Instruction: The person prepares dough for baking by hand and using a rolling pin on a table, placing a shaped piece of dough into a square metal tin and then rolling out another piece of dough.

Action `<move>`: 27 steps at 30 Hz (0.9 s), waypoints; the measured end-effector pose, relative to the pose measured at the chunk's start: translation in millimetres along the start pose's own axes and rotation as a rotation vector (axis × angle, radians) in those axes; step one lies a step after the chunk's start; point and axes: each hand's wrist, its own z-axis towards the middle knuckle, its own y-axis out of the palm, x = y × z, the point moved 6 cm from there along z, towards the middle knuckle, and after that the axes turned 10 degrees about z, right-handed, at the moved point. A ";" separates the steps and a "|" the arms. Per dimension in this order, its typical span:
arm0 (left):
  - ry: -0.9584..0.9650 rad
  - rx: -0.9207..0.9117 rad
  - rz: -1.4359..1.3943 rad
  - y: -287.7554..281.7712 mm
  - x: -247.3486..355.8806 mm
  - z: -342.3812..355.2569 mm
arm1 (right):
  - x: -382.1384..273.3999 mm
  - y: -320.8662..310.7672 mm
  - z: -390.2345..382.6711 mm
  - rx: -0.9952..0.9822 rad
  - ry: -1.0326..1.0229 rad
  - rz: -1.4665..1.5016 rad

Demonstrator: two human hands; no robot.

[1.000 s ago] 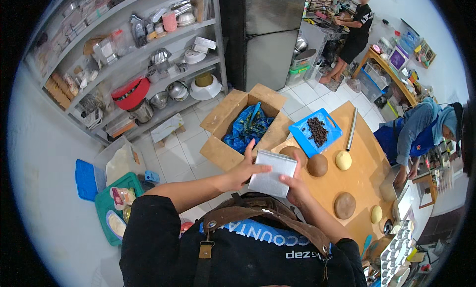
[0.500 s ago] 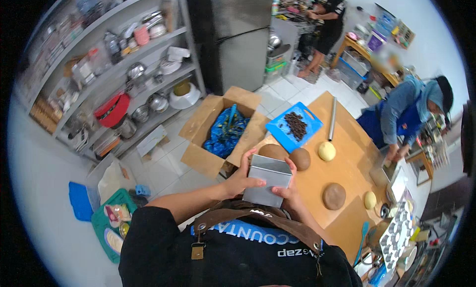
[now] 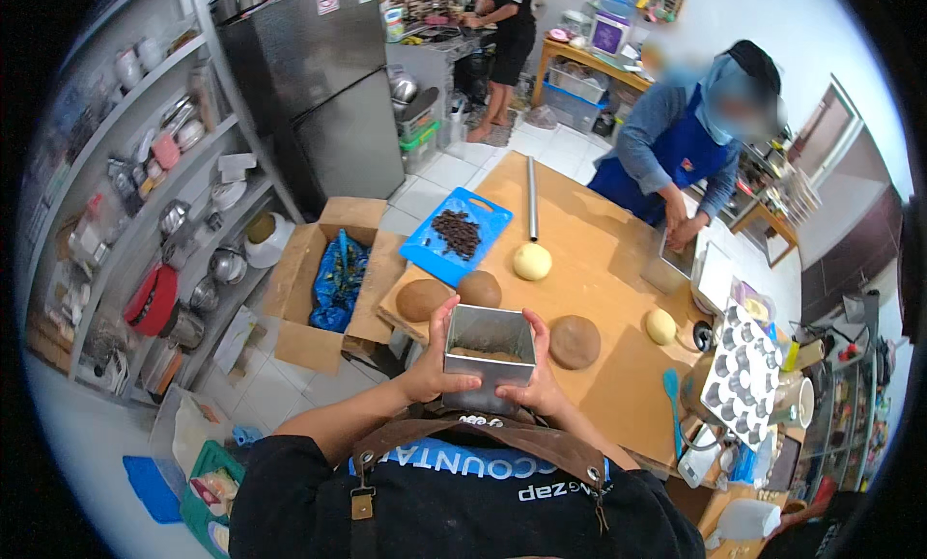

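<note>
Kitchen: white-tiled floor, with a wooden table before me.
Tin: dull silver metal, box-shaped, straight-walled, its square mouth tipped up to me; I have it in front of my chest, near the table's edge.
Inside it: a brownish strip shows low down; I can't tell whether it is dough or a reflection.
Hands: my left hand and right hand clasp the walls from both sides, thumbs on the near face.
Dough: three smooth brown balls and two pale yellow balls, on the table.
Board: blue tray bearing dark brown chunks.
Carton: open cardboard box left of the table, a crumpled blue plastic bag within.
Muffin pan: pale, many round hollows, at the table's right.
Across the table: a co-worker's hands reach into a metal pan.
</note>
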 end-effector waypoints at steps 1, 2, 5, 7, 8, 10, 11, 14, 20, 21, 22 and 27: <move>-0.002 -0.014 -0.013 12.0 1.4 4.8 | -4.5 -9.4 -7.5 0.009 -0.008 -0.011; -0.002 -0.028 -0.017 23.5 2.0 8.8 | -10.6 -17.5 -14.5 0.023 -0.012 -0.014; 0.030 -0.063 -0.036 56.3 1.9 19.7 | -28.0 -42.5 -33.7 0.044 -0.028 -0.020; 0.038 -0.073 0.034 75.7 -2.3 27.1 | -34.3 -63.2 -46.0 0.028 -0.050 -0.126; 0.022 -0.088 0.029 80.8 2.8 31.0 | -36.5 -70.8 -52.8 0.047 -0.043 -0.118; -0.131 -0.251 -0.026 81.1 10.2 51.1 | -43.7 -84.7 -59.9 0.120 -0.061 -0.031; -0.082 -0.154 -0.195 63.3 17.4 67.1 | -52.6 -87.4 -62.7 0.136 -0.077 0.088; -0.173 0.217 -0.356 4.2 28.2 112.2 | -55.8 -110.4 -72.6 0.144 -0.110 0.119; -0.064 -0.207 -0.287 98.3 5.1 88.2 | -59.6 -136.3 -93.4 0.173 -0.142 0.096; -0.097 -0.348 -0.171 127.1 3.5 75.3 | -59.5 -140.8 -95.8 0.162 -0.172 0.077; -0.242 -0.477 -0.022 147.1 -12.1 61.5 | -61.7 -141.7 -97.0 0.160 -0.176 0.080; -0.169 -0.193 0.100 160.8 -32.9 30.1 | -59.7 -138.4 -108.1 -0.027 -0.093 -0.095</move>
